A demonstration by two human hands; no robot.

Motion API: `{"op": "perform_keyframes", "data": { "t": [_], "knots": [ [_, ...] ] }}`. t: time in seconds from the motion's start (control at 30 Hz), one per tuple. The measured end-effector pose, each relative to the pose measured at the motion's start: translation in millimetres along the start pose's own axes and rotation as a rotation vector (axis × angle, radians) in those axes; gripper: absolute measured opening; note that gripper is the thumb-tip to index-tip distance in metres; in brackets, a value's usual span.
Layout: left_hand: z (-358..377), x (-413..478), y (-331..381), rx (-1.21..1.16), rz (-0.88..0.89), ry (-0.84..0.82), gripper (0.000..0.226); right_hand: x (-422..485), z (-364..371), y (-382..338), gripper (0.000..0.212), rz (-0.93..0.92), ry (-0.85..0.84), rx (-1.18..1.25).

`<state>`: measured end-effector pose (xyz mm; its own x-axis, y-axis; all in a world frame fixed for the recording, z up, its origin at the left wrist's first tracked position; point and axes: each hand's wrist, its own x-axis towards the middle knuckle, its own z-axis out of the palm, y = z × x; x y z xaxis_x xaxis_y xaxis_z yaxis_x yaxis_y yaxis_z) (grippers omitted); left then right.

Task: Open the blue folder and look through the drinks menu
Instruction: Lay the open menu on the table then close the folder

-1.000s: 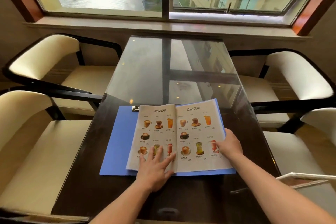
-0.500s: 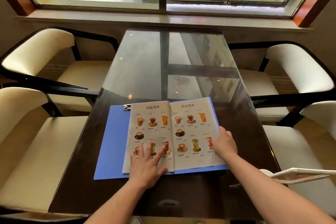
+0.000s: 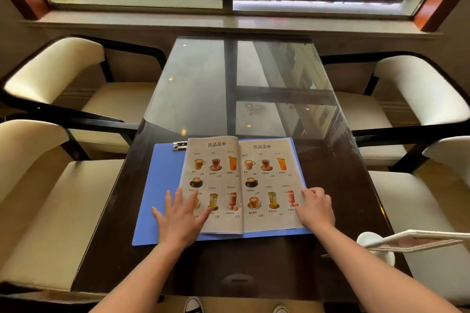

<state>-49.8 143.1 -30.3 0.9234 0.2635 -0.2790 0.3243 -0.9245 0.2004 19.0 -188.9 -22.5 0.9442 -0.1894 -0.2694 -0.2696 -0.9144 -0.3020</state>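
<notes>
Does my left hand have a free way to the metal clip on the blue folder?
Probably yes: the left hand rests flat on the menu, and only flat paper and folder lie between it and the clip.

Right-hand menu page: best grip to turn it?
Pinch the right menu page at its free outer edge near the lower corner, coming from the right. It lies flat, joined at the centre fold; only that edge lifts; the right hand rests there.

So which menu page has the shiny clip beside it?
The left page: the silver clip sits on the blue folder by its top left corner. The right page has none beside it.
</notes>
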Motion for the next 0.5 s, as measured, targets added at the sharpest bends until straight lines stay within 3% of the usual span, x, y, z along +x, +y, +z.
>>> {"op": "perform_keyframes", "data": {
  "t": [0.13, 0.23, 0.37, 0.5],
  "knots": [
    [-16, 5, -19, -0.047, -0.286, 0.007, 0.093, -1, 2, -1, 0.037, 0.011, 0.019, 0.066],
    [-24, 9, -31, -0.238, -0.505, 0.009, 0.086, -2, 3, 1, 0.033, 0.034, 0.047, 0.149],
    [-30, 14, -39, -0.294, -0.581, 0.035, 0.065, 0, 2, 6, 0.016, 0.128, 0.051, 0.344],
    [-35, 17, -47, -0.347, -0.612, 0.053, 0.06, 4, 2, 10, 0.028, 0.204, 0.084, 0.434]
  ]
}}
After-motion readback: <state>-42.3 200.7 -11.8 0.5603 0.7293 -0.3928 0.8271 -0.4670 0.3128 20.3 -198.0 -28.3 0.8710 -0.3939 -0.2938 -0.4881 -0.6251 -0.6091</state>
